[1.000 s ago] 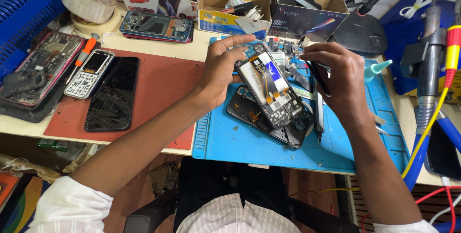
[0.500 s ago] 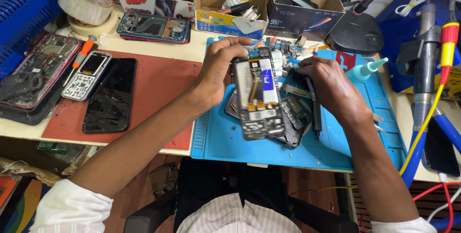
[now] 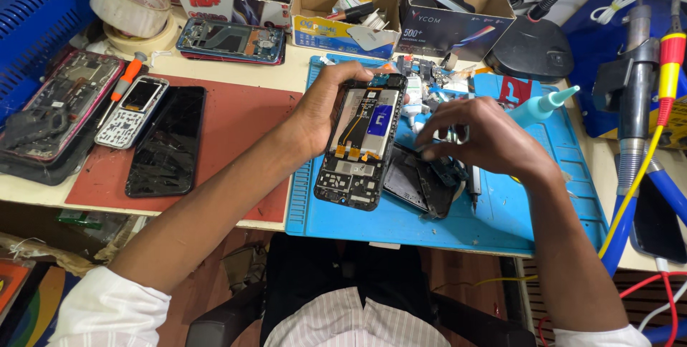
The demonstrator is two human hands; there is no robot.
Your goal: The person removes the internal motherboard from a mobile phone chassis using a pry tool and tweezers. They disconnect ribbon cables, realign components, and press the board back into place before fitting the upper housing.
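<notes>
Cluttered bench space surrounds a blue work mat (image 3: pixel 494 218), which carries the job in hand; a red mat (image 3: pixel 236 132) lies beside it to the left. The left hand (image 3: pixel 322 114) holds an opened phone (image 3: pixel 361 143) with its internals facing up, tilted toward the person, apparently so the boards and flex cables stay in view. Its fingers are closed around the upper end of the phone, thumb along the near edge, while the lower end rests on or just above the blue work mat. The right hand (image 3: pixel 486 139) hovers beside it, over a second dismantled phone body (image 3: pixel 418 186). Its fingers curl downward toward small parts; whether they pinch anything cannot be told. A slim tool (image 3: pixel 474 182) lies just beneath that hand. On the red mat sit a cracked black screen (image 3: pixel 168 143) and a keypad phone (image 3: pixel 132 111).
</notes>
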